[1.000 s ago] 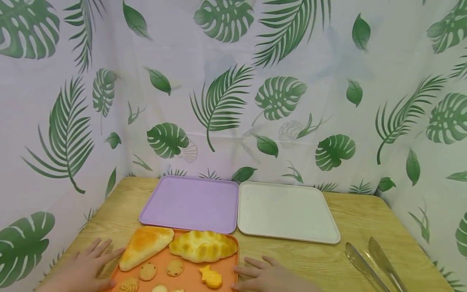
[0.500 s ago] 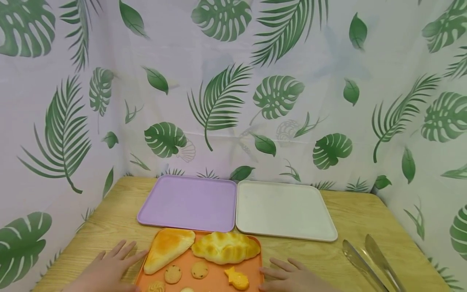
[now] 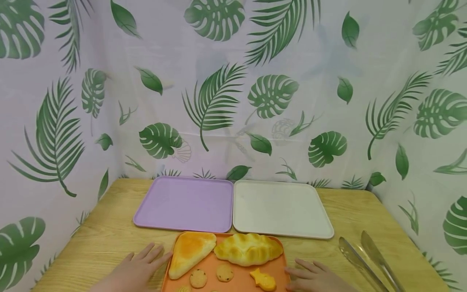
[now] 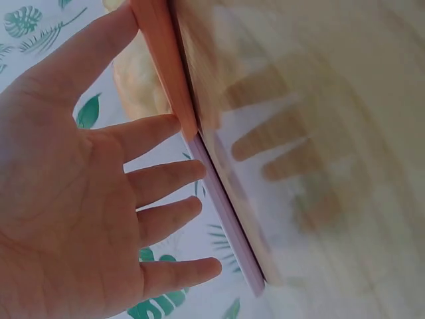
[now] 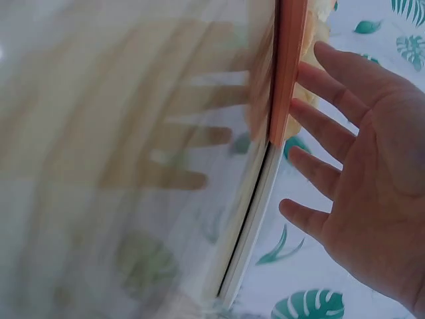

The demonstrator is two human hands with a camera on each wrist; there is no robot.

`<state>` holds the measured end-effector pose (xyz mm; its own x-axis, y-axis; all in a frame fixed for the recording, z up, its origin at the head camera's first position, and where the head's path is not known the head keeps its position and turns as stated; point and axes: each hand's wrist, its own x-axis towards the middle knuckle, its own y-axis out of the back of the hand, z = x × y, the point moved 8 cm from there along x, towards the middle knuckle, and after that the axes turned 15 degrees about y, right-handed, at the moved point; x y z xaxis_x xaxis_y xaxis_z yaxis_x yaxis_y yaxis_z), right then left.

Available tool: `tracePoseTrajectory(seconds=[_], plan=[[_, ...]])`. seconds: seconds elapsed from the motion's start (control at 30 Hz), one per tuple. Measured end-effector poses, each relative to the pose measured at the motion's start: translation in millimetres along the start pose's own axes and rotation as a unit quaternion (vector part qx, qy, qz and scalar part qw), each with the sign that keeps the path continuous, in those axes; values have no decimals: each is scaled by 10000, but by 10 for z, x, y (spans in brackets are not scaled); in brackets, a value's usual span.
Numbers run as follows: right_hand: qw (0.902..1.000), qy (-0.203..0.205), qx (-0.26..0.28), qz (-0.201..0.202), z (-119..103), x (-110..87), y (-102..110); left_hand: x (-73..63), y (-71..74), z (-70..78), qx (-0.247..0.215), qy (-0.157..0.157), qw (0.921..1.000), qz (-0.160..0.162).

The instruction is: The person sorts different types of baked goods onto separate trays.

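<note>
An orange tray [image 3: 237,280] lies at the front of the table, its near part cut off by the frame. On it are a triangular bread [image 3: 191,252], a long ridged bread [image 3: 248,249], two round speckled cookies [image 3: 224,273] and a yellow fish-shaped piece [image 3: 263,280], with more pieces at the lower edge. My left hand [image 3: 133,272] is at the tray's left side, fingers spread; in the left wrist view the thumb and index fingertip touch its orange rim [image 4: 163,60]. On the right side my right hand [image 3: 315,278] has straight fingers, with fingertips at the rim [image 5: 287,73].
Behind the orange tray, a purple tray [image 3: 186,205] and a white tray [image 3: 281,209] stand side by side, bare. Metal tongs [image 3: 368,259] lie at the right of the wooden table [image 3: 98,231]. A leaf-patterned cloth [image 3: 226,162] hangs behind and at both sides.
The orange tray has slid to the right with its breads and cookies, both hands moving along with it. It now sits below the meeting edges of the two back trays. The view has shifted slightly.
</note>
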<state>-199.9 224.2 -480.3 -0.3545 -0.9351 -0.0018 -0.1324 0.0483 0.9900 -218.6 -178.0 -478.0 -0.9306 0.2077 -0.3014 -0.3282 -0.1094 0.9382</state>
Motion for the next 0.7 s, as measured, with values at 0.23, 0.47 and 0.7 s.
tracePoseTrajectory(seconds=[0.23,0.47,0.7], plan=[[9991,-179,-65,381,89,-260,33,62,-19,301,231,-357,9991,33],[9967,-320,-110,737,168,-471,82,139,-52,538,455,-334,9983,-177],[9909,-418,-612,1125,224,-628,126,205,-65,724,560,-250,9974,-371]])
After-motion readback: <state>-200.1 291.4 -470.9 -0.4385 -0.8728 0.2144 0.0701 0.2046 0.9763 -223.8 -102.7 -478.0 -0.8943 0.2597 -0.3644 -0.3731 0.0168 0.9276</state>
